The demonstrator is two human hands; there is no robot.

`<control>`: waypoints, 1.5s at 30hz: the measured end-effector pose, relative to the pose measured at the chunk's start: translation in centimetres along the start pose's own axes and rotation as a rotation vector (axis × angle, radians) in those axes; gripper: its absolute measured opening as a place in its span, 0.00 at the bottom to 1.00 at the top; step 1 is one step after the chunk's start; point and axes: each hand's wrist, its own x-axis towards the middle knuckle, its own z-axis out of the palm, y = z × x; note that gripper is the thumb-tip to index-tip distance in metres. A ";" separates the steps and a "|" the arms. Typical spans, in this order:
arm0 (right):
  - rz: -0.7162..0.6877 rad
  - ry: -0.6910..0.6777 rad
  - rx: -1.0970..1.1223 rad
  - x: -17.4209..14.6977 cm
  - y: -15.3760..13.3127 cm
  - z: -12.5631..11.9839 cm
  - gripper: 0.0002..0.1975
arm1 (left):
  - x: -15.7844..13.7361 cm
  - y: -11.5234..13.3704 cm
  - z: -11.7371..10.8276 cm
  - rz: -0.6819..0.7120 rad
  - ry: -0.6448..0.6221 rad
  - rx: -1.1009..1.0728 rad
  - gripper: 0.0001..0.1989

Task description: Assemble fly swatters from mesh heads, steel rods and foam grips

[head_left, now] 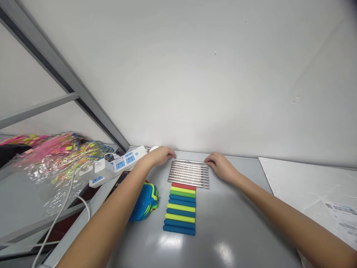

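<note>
Silvery metal rods [187, 173] lie side by side in a row, close to the wall. My left hand [164, 155] is closed with its fingertips at the left end of the farthest rod. At that rod's right end, my right hand [221, 166] pinches with thumb and forefinger. Nearer to me, several coloured tube-shaped grips [181, 210] in red, yellow, green and blue form a column, each with a pointed left end. Left of them is a stack of mesh fly swatter heads [143, 203], blue on top with yellow-green ones beneath, partly covered by my left forearm.
A white power strip [134, 158] with plugs and cables lies at the left, near a dark phone [119, 183]. Beyond the metal frame [95, 115] are plastic bags of colourful items [64, 156]. A white wrapped package [306, 186] lies on the right of the grey table [223, 223].
</note>
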 end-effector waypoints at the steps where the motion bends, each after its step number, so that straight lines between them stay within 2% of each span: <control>1: -0.003 -0.002 -0.002 0.1 -0.1 0.1 0.12 | -0.1 0.0 0.0 -0.002 0.006 0.007 0.16; 14: -0.014 -0.031 -0.045 0.5 -0.7 0.7 0.14 | -0.6 -0.5 0.8 0.017 0.053 0.037 0.15; 20: -0.003 -0.033 -0.062 0.1 -0.6 0.1 0.15 | -1.5 0.4 -0.4 0.007 0.111 0.005 0.16; 24: 0.014 -0.021 -0.073 -1.5 -0.8 -0.8 0.14 | -3.3 2.0 -2.1 0.030 0.183 -0.034 0.16; 27: 0.048 0.007 -0.084 -4.2 -1.2 -1.4 0.14 | -5.8 5.3 -2.3 0.069 0.286 -0.063 0.16; 29: 0.083 0.023 -0.085 -6.6 -1.6 -1.6 0.14 | -7.9 8.8 -0.9 0.149 0.420 -0.154 0.15; 31: 0.128 0.032 -0.076 -9.4 -2.0 -1.4 0.15 | -10.2 12.8 1.7 0.272 0.512 -0.290 0.13; 33: 0.162 0.038 -0.060 -12.2 -2.3 -1.0 0.17 | -12.4 16.4 4.9 0.387 0.532 -0.371 0.11; 35: 0.184 0.051 -0.029 -14.8 -2.8 -0.4 0.20 | -14.4 18.9 8.0 0.452 0.536 -0.383 0.12; 37: 0.214 0.084 0.065 -16.6 -3.2 0.4 0.26 | -15.9 19.9 10.4 0.440 0.561 -0.384 0.14; 40: 0.278 0.221 0.410 -17.1 -3.6 1.8 0.32 | -17.6 19.4 12.8 0.314 0.667 -0.431 0.15; 42: 0.304 0.341 0.625 -15.8 -3.5 2.6 0.31 | -18.5 18.7 14.0 0.277 0.714 -0.458 0.16; 45: 0.324 0.469 0.749 -12.1 -3.1 3.8 0.29 | -19.9 18.1 15.6 0.362 0.681 -0.444 0.15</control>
